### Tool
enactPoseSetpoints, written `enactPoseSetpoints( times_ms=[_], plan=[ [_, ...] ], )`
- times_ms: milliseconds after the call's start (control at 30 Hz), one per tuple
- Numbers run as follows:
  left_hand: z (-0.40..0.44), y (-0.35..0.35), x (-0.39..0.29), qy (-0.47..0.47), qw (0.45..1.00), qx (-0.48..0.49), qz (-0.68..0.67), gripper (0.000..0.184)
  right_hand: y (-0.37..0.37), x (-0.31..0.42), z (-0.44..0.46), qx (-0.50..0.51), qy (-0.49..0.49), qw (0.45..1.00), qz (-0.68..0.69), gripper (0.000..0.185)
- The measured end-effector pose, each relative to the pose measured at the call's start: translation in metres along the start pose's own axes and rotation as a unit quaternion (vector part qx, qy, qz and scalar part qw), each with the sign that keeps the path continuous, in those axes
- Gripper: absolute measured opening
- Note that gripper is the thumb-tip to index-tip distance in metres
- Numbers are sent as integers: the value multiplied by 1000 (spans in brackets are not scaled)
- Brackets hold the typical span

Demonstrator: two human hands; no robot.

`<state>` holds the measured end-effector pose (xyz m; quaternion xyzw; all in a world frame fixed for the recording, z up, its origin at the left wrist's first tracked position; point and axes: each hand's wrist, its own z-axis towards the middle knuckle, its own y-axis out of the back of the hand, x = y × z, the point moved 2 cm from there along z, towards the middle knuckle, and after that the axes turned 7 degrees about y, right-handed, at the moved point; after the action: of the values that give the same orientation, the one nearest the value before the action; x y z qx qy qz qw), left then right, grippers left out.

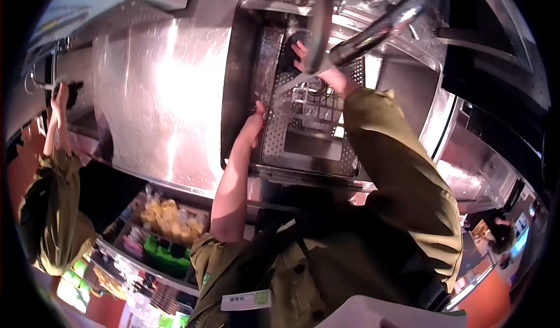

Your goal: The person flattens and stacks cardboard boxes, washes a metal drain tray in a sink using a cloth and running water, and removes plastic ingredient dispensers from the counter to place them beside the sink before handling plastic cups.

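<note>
In a steel sink (236, 94) lies a dark perforated tray (277, 138) with a grid-like rack (315, 109) in it. At the tray's left edge is my left hand (255, 121), its fingers curled on the rim. My right hand (312, 62) reaches over the tray's far part, fingers spread against something dark (297, 45) that I cannot make out. A metal faucet (379, 30) crosses above my right hand and hides part of it. Water seems to run down near the right wrist.
A wet steel counter (157, 94) extends left of the sink. A co-worker (58, 205) stands at the far left, hands at another basin. Below the counter are bins with yellow pieces (172, 220) and green items (166, 255). Another person (500, 234) is at the far right.
</note>
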<state>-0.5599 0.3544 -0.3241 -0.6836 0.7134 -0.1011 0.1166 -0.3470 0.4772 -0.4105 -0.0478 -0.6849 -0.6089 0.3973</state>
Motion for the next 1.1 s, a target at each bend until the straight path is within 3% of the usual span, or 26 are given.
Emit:
enactPoseSetpoints(
  times_ms=[33, 67, 133, 200, 233, 300, 333, 400, 467, 500, 533, 567, 667, 767, 833, 933, 967, 1033, 1067, 1100],
  plan=[
    [-7, -6, -4, -24, 999, 0, -21, 64, -3, 12, 4, -43, -10, 989, -141, 36],
    [-14, -16, -7, -48, 998, -1, -40, 68, -10, 29, -3, -79, -93, 988, -95, 32],
    [-31, -27, -17, -56, 996, 18, -66, 73, -23, 62, -28, -75, -65, 995, 11, 33],
    [-35, -30, -25, -32, 995, 55, -83, 75, 7, 113, -48, 6, -35, 999, 12, 28],
    [-34, -27, -23, -22, 994, 55, -91, 76, 22, 140, -54, -37, 26, 999, -16, 26],
    [-14, -12, -23, -43, 995, 42, -86, 78, 44, 191, -68, 61, 76, 994, -46, 24],
    [-26, -15, -28, -6, 993, 21, -112, 75, 49, 211, -76, 119, 81, 989, -32, 23],
    [-26, -19, -31, -51, 997, 19, -59, 58, 49, 230, -94, 152, 89, 961, 216, 21],
    [4, -9, -23, -126, 986, -79, 76, 39, 50, 227, -94, 187, 81, 933, 297, 21],
    [8, -12, -21, -202, 944, -204, 164, 30, 47, 220, -95, 230, 97, 919, 304, 20],
    [10, -12, -23, -256, 860, -323, 303, 32, 46, 211, -99, 271, 111, 905, 310, 18],
    [15, -12, -22, -241, 840, -355, 331, 33, 57, 199, -113, 288, 133, 896, 312, 21],
    [5, -18, -22, -217, 816, -393, 365, 36, 77, 163, -168, 353, 85, 880, 305, 26],
    [-8, -30, -26, -210, 794, -405, 401, 36, 119, 153, -199, 455, 27, 876, 162, 32],
    [-1, -28, -27, -209, 785, -396, 428, 35, 145, 150, -206, 509, 59, 853, 94, 35],
    [7, -23, -25, -228, 797, -389, 402, 35, 140, 145, -206, 484, 63, 860, 150, 37],
    [9, -20, -26, -244, 820, -347, 383, 42, 134, 144, -207, 467, 54, 864, 182, 37],
    [18, -17, -23, -266, 891, -263, 257, 51, 106, 157, -194, 297, 76, 913, 268, 38],
    [19, -15, -20, -273, 917, -221, 191, 56, 89, 168, -177, 266, 75, 910, 310, 35],
    [-26, -37, -29, -153, 959, -202, 131, 70, 75, 189, -151, 232, 93, 928, 277, 34]
  ],
)
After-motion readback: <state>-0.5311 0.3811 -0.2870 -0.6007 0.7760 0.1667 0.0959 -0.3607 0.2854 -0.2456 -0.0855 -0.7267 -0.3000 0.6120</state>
